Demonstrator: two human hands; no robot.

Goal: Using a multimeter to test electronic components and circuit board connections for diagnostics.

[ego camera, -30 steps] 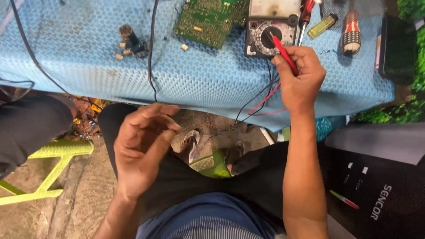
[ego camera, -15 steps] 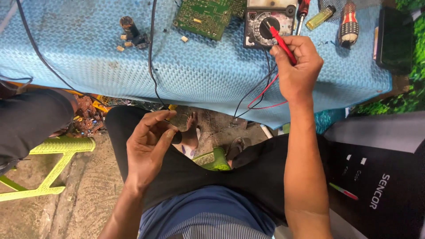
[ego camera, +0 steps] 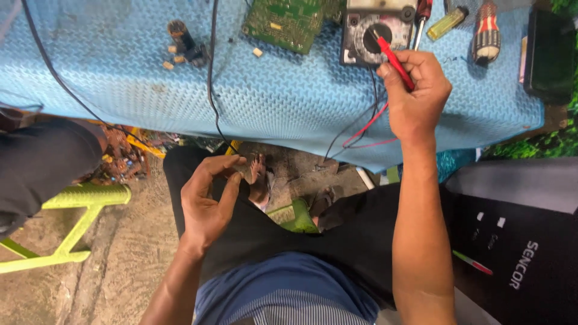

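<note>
We hold the red probe (ego camera: pixel 394 60) in our right hand (ego camera: pixel 415 99), fingers closed around its shaft, with its tip pointing up and left at the dial of the analogue multimeter (ego camera: pixel 373 33) that lies on the blue textured table cover (ego camera: pixel 271 102). A red lead and a black lead (ego camera: pixel 361 129) trail from under that hand over the table's edge. Our left hand (ego camera: pixel 208 201) hangs low over our lap, away from the table, fingers curled narrowly with thumb and forefinger pinched close on something small; we cannot tell what it is. Left of the meter lies a green circuit board (ego camera: pixel 283 21), with a small pale component (ego camera: pixel 257 52) just beside its lower edge. Further left a dark cylindrical part (ego camera: pixel 183 39) lies with a few tan bits near it, and a black cable (ego camera: pixel 211 72) runs down the cloth and over the edge. Right of the meter we see a red-handled screwdriver (ego camera: pixel 421 18), a yellow lighter (ego camera: pixel 447 15), a tool with a red and white striped handle (ego camera: pixel 486 33), and a flat black device (ego camera: pixel 548 54) at the table's far right. Below that stands a black box (ego camera: pixel 518 241) with pale lettering along its side and small white square marks on its face. At the left a lime-green frame (ego camera: pixel 72 216) rests on the concrete floor.
</note>
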